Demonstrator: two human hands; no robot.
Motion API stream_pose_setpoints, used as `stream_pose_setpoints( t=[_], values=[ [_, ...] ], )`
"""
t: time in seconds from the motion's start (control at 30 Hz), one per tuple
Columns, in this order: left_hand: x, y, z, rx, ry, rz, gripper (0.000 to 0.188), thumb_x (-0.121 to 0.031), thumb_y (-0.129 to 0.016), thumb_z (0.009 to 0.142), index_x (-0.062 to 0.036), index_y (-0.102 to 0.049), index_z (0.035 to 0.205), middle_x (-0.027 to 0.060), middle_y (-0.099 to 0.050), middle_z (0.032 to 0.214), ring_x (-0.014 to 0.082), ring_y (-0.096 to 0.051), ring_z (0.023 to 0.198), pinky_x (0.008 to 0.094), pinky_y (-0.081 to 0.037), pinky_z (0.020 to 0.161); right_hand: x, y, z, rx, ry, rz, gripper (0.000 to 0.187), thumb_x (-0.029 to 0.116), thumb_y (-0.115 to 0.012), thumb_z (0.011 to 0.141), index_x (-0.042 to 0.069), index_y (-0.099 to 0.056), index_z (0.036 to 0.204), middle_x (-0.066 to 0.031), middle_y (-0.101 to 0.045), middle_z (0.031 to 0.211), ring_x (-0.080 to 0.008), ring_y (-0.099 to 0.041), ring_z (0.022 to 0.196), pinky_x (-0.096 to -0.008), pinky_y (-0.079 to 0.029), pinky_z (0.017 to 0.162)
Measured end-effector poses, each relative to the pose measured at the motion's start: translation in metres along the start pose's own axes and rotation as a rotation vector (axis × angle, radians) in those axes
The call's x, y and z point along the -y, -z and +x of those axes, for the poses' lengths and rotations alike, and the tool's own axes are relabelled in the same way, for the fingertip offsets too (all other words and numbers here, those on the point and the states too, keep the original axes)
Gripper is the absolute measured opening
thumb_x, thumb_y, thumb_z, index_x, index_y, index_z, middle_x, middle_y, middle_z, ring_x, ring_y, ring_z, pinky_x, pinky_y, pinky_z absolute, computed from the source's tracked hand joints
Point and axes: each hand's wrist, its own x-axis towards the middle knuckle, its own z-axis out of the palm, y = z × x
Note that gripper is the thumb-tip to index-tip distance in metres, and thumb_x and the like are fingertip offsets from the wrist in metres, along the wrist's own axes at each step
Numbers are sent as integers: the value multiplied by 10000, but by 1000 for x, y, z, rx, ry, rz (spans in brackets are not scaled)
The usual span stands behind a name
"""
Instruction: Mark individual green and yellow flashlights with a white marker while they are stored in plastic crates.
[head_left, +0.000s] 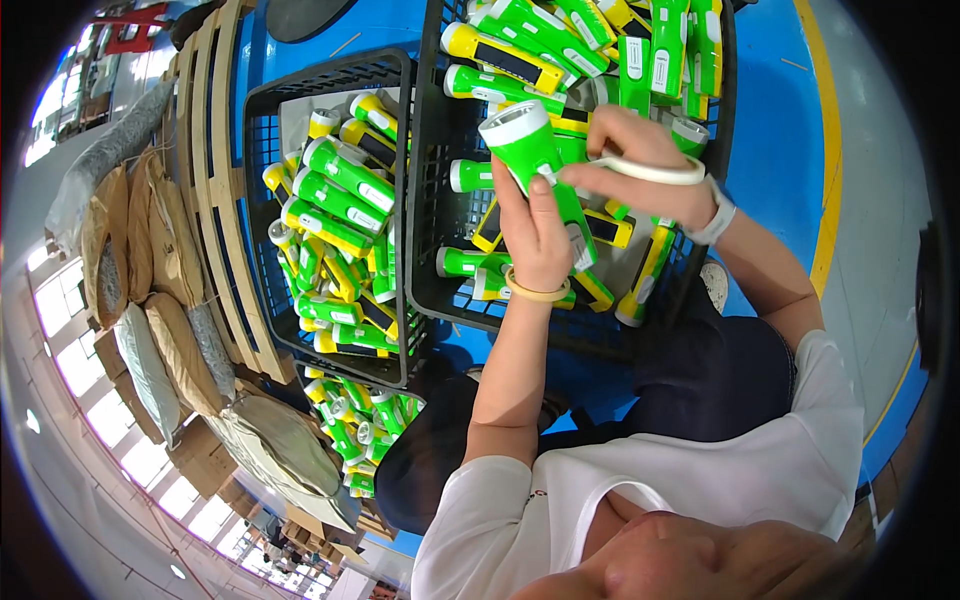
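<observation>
My left hand [538, 235] is closed around a green flashlight [530, 150] with a white head, tilted with its lens end up and to the left. The thumb lies along the flashlight's side by its switch. From the right, my right hand [650, 165] reaches to the same flashlight, a fingertip at its switch and the other fingers curled. A white ring [655, 172], like a narrow roll, sits around the fingers of that hand; its exact hold is partly hidden. Around my left wrist is a cream ring [537, 290]. Beneath both hands stands a black basket [422, 200] of green and yellow flashlights.
A second black basket [255, 130] heaped with flashlights stands to the left, beside a wooden pallet [222, 200]. More flashlights [350, 430] lie in a container nearer me. Brown sacks [180, 360] line the far left. A yellow line [828, 150] runs along the blue floor at right.
</observation>
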Motion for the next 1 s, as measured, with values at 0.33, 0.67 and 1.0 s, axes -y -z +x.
stream_pose_setpoints(
  t=[0.33,0.67,1.0],
  values=[
    [34,30,-2,-63,416,-349,231,-153,-543,909,10,-489,1064,86,-582,890,156,-591,706,262,-481,596,5,-50,8,-264,604,-220,172,144,-725,693,103,-558,706,-34,-455,661,-244,-469,610,-367,-404,620],
    [56,214,37,-780,381,92,480,-360,-530,916,78,-489,1106,164,-592,990,239,-615,838,314,-526,748,-101,-79,90,-149,26,-330,163,249,-688,765,104,-617,787,-203,-475,1207,-401,-440,1091,-446,-381,913],
    [62,66,1,41,631,-1115,509,-308,-587,886,-13,-429,1270,123,-543,1180,224,-538,1065,393,-397,960,-58,-86,5,591,-421,1674,171,228,-610,873,83,-528,913,-22,-541,841,-138,-559,674,-300,-519,597]
  ],
)
